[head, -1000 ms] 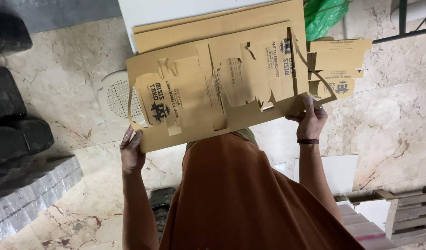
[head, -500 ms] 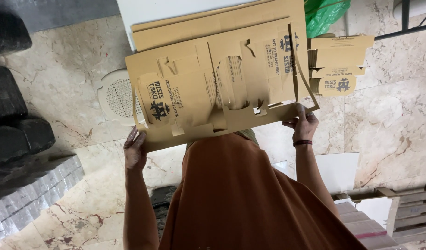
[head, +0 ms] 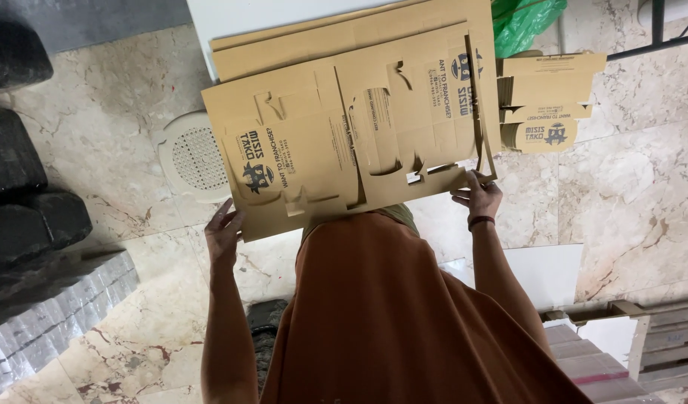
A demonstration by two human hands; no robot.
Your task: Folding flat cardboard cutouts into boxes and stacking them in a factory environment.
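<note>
I hold a flat, die-cut brown cardboard sheet (head: 344,142) with dark printing out in front of me, above the marble floor. My left hand (head: 224,228) grips its lower left corner and my right hand (head: 477,196) grips its lower right edge. More flat brown cardboard sheets (head: 359,30) lie stacked on a white surface behind it. My orange garment fills the bottom of the view.
A pile of folded printed cardboard blanks (head: 550,101) lies on the floor at the right, beside a green plastic bag (head: 523,22). A round white vent cover (head: 191,157) sits at the left. Black bags (head: 19,150), a wooden pallet (head: 636,344).
I have tilted and shifted the sheet slightly left and away, uncovering more of the folded blanks at the right. Both hands keep their grip.
</note>
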